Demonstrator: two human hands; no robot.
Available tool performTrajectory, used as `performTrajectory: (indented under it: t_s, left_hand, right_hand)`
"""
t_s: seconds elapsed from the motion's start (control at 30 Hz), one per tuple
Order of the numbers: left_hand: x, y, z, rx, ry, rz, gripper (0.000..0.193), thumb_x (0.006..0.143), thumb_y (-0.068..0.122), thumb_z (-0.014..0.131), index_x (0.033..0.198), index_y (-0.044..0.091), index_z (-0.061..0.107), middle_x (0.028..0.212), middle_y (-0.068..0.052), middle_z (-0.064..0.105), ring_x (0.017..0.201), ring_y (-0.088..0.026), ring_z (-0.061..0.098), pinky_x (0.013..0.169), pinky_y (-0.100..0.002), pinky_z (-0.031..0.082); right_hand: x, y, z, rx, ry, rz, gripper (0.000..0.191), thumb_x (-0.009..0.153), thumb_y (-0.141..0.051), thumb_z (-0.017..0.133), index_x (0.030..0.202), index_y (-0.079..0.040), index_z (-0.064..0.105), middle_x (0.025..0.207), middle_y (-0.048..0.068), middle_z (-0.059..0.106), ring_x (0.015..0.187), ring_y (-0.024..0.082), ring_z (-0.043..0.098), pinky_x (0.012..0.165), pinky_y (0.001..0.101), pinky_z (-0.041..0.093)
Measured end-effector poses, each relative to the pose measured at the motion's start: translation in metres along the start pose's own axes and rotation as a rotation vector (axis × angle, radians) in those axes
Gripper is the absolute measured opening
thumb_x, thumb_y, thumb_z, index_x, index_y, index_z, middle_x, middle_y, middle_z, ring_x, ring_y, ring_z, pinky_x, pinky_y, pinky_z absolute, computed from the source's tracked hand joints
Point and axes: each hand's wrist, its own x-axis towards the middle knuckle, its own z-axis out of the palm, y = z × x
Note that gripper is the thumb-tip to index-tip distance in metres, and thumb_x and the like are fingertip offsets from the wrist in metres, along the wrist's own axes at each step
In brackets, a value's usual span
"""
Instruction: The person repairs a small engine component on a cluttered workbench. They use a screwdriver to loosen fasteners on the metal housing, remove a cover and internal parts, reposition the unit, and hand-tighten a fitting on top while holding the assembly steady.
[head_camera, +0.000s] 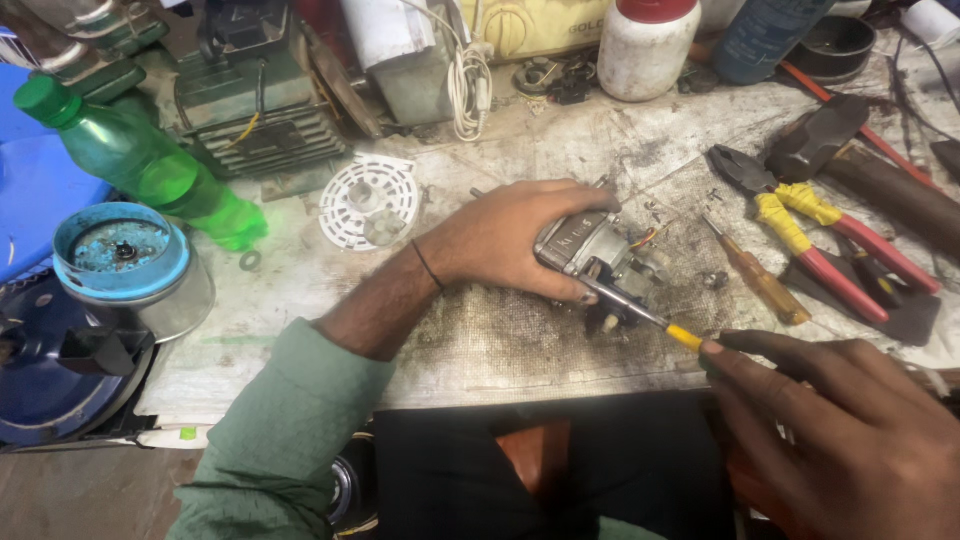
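Observation:
My left hand (510, 238) grips a small grey electric motor (590, 255) lying on the dirty workbench (500, 340). My right hand (840, 430) holds a screwdriver (640, 315) with a yellow collar. Its metal shaft points up and left, and the tip touches the near side of the motor, just below my left thumb. Coloured wires show at the motor's right end.
Pliers with red and yellow handles (810, 225), a hammer (850, 150) and an amber-handled screwdriver (762, 282) lie at right. A green bottle (140, 160), a blue-rimmed metal jar (130, 265), a white plastic fan disc (368, 200) and a green machine (255, 100) stand at left and back.

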Motion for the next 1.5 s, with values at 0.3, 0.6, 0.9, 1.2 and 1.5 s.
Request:
performTrajectory:
  t_s: [0.3, 0.6, 0.9, 1.2, 1.5]
  left_hand:
    - [0.0, 0.001, 0.0, 0.024, 0.008, 0.005, 0.095, 0.074, 0.058, 0.082, 0.15, 0.012, 0.049, 0.136, -0.01, 0.065, 0.122, -0.027, 0.066, 0.103, -0.046, 0.054]
    - [0.0, 0.001, -0.002, 0.014, -0.006, 0.014, 0.096, 0.074, 0.058, 0.081, 0.152, 0.012, 0.047, 0.139, -0.009, 0.063, 0.124, -0.026, 0.065, 0.103, -0.046, 0.055]
    - [0.001, -0.004, 0.002, 0.001, 0.017, 0.047, 0.093, 0.078, 0.059, 0.078, 0.153, 0.013, 0.048, 0.139, -0.01, 0.065, 0.123, -0.027, 0.065, 0.104, -0.046, 0.054]
    - [0.0, -0.002, 0.002, -0.008, 0.03, 0.091, 0.098, 0.076, 0.065, 0.079, 0.151, 0.009, 0.051, 0.134, -0.012, 0.064, 0.121, -0.026, 0.064, 0.101, -0.045, 0.055]
    - [0.002, 0.008, 0.005, 0.117, 0.075, 0.052, 0.097, 0.076, 0.063, 0.078, 0.149, 0.005, 0.052, 0.128, -0.013, 0.062, 0.115, -0.028, 0.065, 0.093, -0.04, 0.057]
  right_hand:
    - [-0.004, 0.001, 0.003, -0.024, -0.001, 0.012, 0.034, 0.075, -0.018, 0.085, 0.108, -0.023, 0.082, 0.105, 0.001, 0.077, 0.083, 0.012, 0.068, 0.071, 0.0301, 0.057]
    - [0.0, -0.003, 0.002, -0.042, 0.06, -0.025, 0.032, 0.071, -0.017, 0.085, 0.103, -0.02, 0.082, 0.103, 0.003, 0.075, 0.089, 0.017, 0.069, 0.077, 0.0343, 0.057]
    - [0.003, -0.005, 0.004, -0.047, 0.131, -0.074, 0.045, 0.072, -0.019, 0.084, 0.117, -0.016, 0.075, 0.101, 0.004, 0.073, 0.083, 0.018, 0.071, 0.072, 0.0339, 0.058]
    - [0.004, 0.015, 0.021, -0.318, -0.125, -0.175, 0.06, 0.085, -0.03, 0.079, 0.143, -0.04, 0.065, 0.074, -0.003, 0.063, 0.055, 0.011, 0.064, 0.049, 0.0334, 0.055]
    - [0.0, 0.003, 0.025, -0.213, -0.023, -0.109, 0.057, 0.084, -0.018, 0.074, 0.137, -0.037, 0.064, 0.07, -0.003, 0.061, 0.049, 0.013, 0.06, 0.048, 0.0359, 0.054]
